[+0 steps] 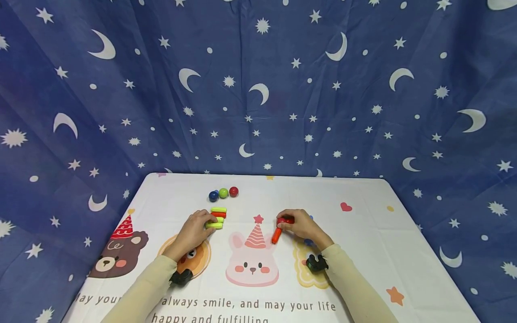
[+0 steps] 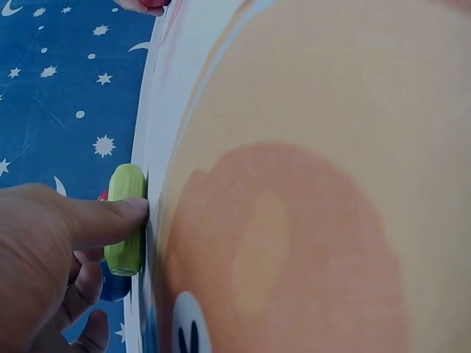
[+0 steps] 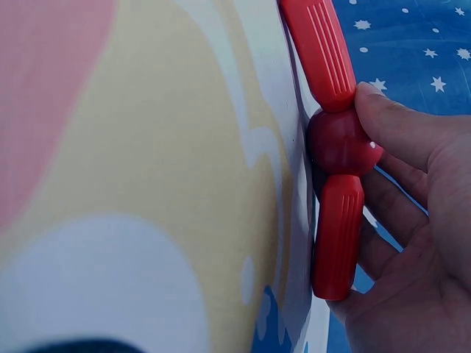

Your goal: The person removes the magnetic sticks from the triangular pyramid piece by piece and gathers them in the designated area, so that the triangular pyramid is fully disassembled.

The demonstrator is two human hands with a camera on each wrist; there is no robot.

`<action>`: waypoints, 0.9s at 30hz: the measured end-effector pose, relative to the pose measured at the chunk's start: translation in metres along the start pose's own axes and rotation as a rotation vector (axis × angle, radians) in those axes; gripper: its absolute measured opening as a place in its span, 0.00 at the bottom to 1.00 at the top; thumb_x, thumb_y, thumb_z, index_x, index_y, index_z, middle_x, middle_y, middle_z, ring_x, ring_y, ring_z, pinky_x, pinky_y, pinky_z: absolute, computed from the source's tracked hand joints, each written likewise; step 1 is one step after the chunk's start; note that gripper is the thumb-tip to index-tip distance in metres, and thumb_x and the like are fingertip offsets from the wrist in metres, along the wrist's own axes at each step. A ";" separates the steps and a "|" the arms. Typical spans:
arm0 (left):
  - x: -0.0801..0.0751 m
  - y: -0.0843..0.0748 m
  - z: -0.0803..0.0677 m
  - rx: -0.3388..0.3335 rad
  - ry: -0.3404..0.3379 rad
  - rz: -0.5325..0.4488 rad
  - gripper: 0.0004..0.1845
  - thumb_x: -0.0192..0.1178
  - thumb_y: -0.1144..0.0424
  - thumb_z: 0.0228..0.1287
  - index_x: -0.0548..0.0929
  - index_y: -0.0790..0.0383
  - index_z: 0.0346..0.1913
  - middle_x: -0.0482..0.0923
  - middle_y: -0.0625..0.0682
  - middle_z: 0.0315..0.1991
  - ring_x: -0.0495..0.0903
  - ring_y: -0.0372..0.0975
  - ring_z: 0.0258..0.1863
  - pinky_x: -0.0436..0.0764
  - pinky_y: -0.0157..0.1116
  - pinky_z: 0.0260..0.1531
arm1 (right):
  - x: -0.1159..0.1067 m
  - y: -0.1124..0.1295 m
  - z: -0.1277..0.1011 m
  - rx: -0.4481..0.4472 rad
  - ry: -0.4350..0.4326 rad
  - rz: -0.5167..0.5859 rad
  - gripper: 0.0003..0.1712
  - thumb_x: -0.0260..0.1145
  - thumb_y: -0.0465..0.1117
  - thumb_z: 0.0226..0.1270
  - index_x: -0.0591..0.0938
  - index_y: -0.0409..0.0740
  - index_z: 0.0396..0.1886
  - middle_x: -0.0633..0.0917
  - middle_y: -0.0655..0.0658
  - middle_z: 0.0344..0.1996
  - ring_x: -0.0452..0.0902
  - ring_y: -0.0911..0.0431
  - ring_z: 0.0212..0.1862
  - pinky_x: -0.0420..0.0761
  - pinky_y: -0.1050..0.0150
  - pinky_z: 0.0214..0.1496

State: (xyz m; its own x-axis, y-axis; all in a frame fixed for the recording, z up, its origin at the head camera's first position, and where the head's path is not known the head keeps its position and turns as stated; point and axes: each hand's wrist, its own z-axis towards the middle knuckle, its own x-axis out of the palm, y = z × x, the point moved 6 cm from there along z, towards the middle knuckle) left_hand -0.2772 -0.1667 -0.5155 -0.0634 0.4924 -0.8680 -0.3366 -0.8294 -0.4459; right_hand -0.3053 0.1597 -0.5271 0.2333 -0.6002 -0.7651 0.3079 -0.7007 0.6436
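Observation:
My left hand (image 1: pixel 195 229) is at a small row of short rods on the left, thumb and fingers about a yellow-green rod (image 2: pixel 125 254). The left wrist view has the thumb laid across this ribbed rod. Behind it lie a red rod (image 1: pixel 218 215) and another yellow-green rod (image 1: pixel 219 209). My right hand (image 1: pixel 302 224) holds a red ball (image 3: pixel 338 143) with a red rod (image 3: pixel 338 243) at one side and a second red rod (image 3: pixel 320 55) at the other. Its thumb presses where ball and second rod meet; the other fingers are behind, partly hidden.
Behind the rods stand a dark blue ball (image 1: pixel 213 196), a green ball (image 1: pixel 223 193) and a red ball (image 1: pixel 234 191). Blue pieces (image 1: pixel 308 242) lie partly hidden by the right hand. A white printed cloth (image 1: pixel 363 251) covers the table; a blue starry curtain (image 1: pixel 274 89) hangs behind.

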 end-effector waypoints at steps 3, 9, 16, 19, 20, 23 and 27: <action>-0.002 0.001 0.000 0.020 -0.024 0.003 0.11 0.71 0.61 0.48 0.83 0.52 0.36 0.78 0.45 0.35 0.74 0.39 0.40 0.72 0.43 0.46 | 0.000 0.000 0.000 -0.001 0.003 0.003 0.14 0.69 0.51 0.56 0.82 0.60 0.43 0.84 0.56 0.39 0.75 0.60 0.41 0.75 0.59 0.52; -0.004 0.002 0.001 0.032 -0.058 -0.008 0.11 0.72 0.60 0.46 0.82 0.51 0.34 0.78 0.45 0.35 0.74 0.39 0.40 0.72 0.44 0.46 | 0.000 -0.001 0.000 0.003 0.004 0.000 0.14 0.69 0.52 0.55 0.82 0.61 0.43 0.84 0.56 0.39 0.75 0.60 0.41 0.75 0.59 0.52; -0.008 -0.009 0.002 0.065 -0.087 -0.006 0.12 0.71 0.58 0.50 0.82 0.52 0.37 0.77 0.45 0.40 0.74 0.40 0.42 0.71 0.44 0.48 | 0.000 0.002 0.001 0.005 -0.011 -0.009 0.14 0.70 0.50 0.55 0.83 0.60 0.43 0.84 0.55 0.39 0.75 0.60 0.41 0.76 0.59 0.51; -0.009 -0.020 0.003 0.100 -0.099 -0.035 0.10 0.69 0.58 0.52 0.83 0.52 0.39 0.77 0.45 0.41 0.74 0.39 0.43 0.72 0.44 0.49 | -0.001 0.004 0.001 -0.019 -0.024 -0.019 0.14 0.69 0.51 0.56 0.83 0.60 0.44 0.85 0.54 0.41 0.76 0.61 0.41 0.76 0.61 0.49; -0.010 -0.024 0.003 0.114 -0.102 -0.044 0.10 0.69 0.59 0.52 0.83 0.52 0.39 0.77 0.44 0.41 0.75 0.39 0.44 0.72 0.44 0.49 | -0.001 0.005 0.001 -0.030 -0.026 -0.022 0.15 0.69 0.51 0.56 0.83 0.60 0.44 0.85 0.54 0.42 0.76 0.61 0.42 0.76 0.62 0.48; -0.009 -0.036 0.003 0.153 -0.104 -0.060 0.10 0.67 0.59 0.54 0.83 0.53 0.40 0.78 0.44 0.41 0.76 0.40 0.44 0.73 0.43 0.49 | -0.001 0.006 0.000 -0.048 -0.022 -0.030 0.15 0.69 0.51 0.55 0.84 0.60 0.44 0.85 0.53 0.45 0.77 0.61 0.43 0.75 0.63 0.48; -0.005 -0.050 0.005 0.185 -0.097 -0.066 0.09 0.65 0.58 0.57 0.83 0.52 0.40 0.78 0.42 0.41 0.77 0.39 0.44 0.73 0.41 0.50 | -0.001 0.007 -0.002 -0.064 -0.005 -0.025 0.17 0.71 0.48 0.53 0.83 0.59 0.45 0.85 0.52 0.45 0.77 0.59 0.44 0.76 0.62 0.49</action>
State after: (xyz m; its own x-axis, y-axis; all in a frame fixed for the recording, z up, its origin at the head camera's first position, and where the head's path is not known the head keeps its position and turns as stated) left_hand -0.2648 -0.1262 -0.4877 -0.1226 0.5749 -0.8090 -0.5088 -0.7363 -0.4461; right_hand -0.3021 0.1566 -0.5219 0.2201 -0.5850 -0.7806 0.3719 -0.6894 0.6216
